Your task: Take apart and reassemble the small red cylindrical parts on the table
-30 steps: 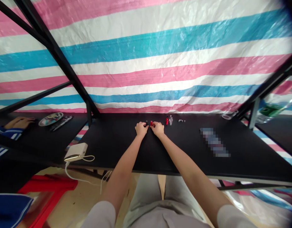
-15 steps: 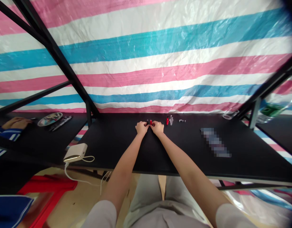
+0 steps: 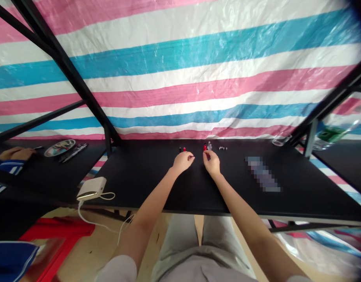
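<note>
My left hand (image 3: 183, 162) is over the black tabletop, its thumb and fingertips pressed together in a pinch. Whatever it holds, if anything, is too small to make out. Just beyond it stand a small black cylindrical piece (image 3: 180, 149) and a small red cylindrical piece (image 3: 184, 149). My right hand (image 3: 212, 163) has its fingers curled, with the tips close in front of small red parts with dark tops (image 3: 204, 147). I cannot tell whether the fingertips grip one. Beside those red parts is a cluster of small clear plastic pieces (image 3: 209, 146).
Several small shiny parts (image 3: 223, 148) lie in a row to the right. Further right are a blurred-out flat object (image 3: 262, 174) and a clear cup (image 3: 280, 140). A white power bank (image 3: 91, 188) with a cable sits front left. Another person's hands (image 3: 17, 153) rest at far left.
My hands have parted. The right hand has moved right to the red parts; the left has come slightly right and nearer, away from the black and red pieces. The view shifted slightly.
</note>
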### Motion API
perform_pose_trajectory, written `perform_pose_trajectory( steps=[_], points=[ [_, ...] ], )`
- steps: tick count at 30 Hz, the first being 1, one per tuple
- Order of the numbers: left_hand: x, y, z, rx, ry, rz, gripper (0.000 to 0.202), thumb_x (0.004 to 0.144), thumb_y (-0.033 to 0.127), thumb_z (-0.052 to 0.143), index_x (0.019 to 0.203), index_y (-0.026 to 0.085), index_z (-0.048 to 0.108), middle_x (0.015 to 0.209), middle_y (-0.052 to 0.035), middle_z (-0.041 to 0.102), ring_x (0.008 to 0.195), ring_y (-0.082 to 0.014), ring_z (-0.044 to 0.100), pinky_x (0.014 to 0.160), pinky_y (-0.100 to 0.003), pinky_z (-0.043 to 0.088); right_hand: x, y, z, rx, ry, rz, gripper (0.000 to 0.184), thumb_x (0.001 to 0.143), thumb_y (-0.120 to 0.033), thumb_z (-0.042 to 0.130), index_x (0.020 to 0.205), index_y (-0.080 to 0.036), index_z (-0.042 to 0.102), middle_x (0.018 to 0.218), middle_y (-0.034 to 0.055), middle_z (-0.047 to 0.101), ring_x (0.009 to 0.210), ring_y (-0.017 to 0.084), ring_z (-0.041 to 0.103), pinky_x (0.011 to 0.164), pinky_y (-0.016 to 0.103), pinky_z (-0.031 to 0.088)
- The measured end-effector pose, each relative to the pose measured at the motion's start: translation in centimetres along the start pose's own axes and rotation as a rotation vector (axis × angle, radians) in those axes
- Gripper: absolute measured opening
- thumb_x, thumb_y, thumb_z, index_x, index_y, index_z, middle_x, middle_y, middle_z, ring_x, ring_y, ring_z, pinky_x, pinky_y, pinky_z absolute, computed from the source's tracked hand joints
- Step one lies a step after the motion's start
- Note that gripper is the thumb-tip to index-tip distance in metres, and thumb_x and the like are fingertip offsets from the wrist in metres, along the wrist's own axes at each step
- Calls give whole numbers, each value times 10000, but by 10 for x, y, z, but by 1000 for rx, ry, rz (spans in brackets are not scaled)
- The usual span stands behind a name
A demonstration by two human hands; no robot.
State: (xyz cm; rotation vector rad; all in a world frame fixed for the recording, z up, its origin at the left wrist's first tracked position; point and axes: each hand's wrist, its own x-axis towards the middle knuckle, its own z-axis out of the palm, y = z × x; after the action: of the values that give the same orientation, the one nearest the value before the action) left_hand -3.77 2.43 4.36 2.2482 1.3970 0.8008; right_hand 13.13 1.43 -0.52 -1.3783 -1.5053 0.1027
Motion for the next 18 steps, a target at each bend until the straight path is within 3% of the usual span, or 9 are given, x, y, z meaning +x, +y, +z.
perform_pose_trajectory(
  steps=[5, 10, 14, 18],
  points=[
    [12, 22, 42, 106, -21, 167, 462, 809, 238, 476, 1267, 204, 419, 1031, -77, 580, 936, -193, 543, 839, -322, 433, -9, 22, -5, -141, 35, 64, 227, 774, -273, 462, 883, -154, 621, 935, 110, 616, 873, 218, 554, 786, 364, 433],
    [25, 27, 62, 246, -48, 105, 585, 826, 202, 442, 1374, 222, 238, 1047, -95, 555, 951, -220, 532, 813, -333, 430, -12, 30, 0, -209, -35, 104, 267, 748, -226, 464, 938, -139, 630, 1090, 143, 585, 1023, 240, 518, 892, 394, 390],
    [32, 25, 68, 322, -39, 103, 533, 828, 201, 445, 1343, 221, 308, 1013, -93, 561, 933, -224, 524, 768, -316, 426, -12, 29, 1, -264, -95, 144, 299, 762, -224, 464, 1002, -138, 621, 1144, 143, 571, 1102, 252, 482, 948, 426, 340],
    [37, 24, 71, 343, 60, 85, 361, 823, 193, 464, 1183, 201, 485, 973, -82, 579, 904, -211, 523, 752, -301, 417, -12, 28, 2, -296, -129, 170, 305, 791, -235, 450, 1038, -159, 612, 1177, 128, 558, 1136, 253, 458, 971, 448, 304]
  ],
)
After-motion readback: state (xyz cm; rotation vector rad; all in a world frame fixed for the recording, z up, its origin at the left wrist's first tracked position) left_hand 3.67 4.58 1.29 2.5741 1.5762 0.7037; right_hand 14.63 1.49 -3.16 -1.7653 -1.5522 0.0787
